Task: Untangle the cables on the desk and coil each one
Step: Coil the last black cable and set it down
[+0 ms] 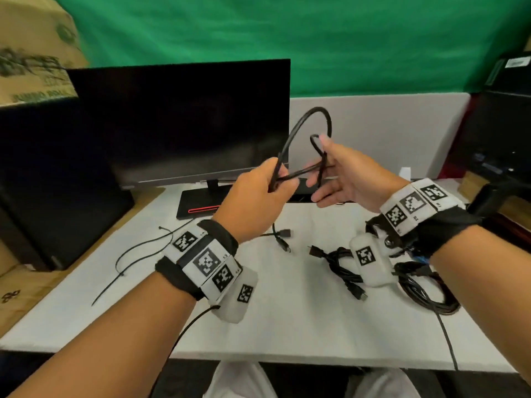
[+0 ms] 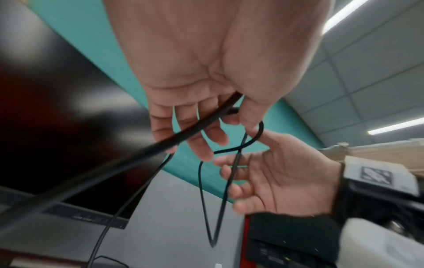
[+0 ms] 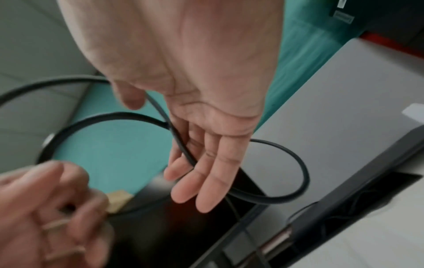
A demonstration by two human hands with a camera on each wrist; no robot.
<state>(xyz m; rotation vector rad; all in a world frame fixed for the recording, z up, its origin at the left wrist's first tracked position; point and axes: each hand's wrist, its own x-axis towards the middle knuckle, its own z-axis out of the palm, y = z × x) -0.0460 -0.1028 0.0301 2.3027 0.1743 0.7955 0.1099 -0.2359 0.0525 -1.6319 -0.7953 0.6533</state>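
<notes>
I hold a black cable (image 1: 314, 109) in the air above the white desk (image 1: 287, 326), in front of the monitor. My left hand (image 1: 283, 179) grips it, thumb pinching it against the fingers (image 2: 201, 150). The cable (image 2: 188, 132) arches up in a loop and crosses over to my right hand (image 1: 319, 170). That hand's fingers (image 3: 206, 181) are straight, and a smaller loop of the cable (image 3: 304, 174) lies across them. Its plug ends (image 1: 283, 234) rest on the desk below.
A bundled black cable (image 1: 342, 265) and a coiled one (image 1: 431, 297) lie on the desk at the right. Black zip ties (image 1: 135, 251) lie at the left. A dark monitor (image 1: 178, 122) stands behind, with a cardboard box (image 1: 34, 53) and a black case at far left.
</notes>
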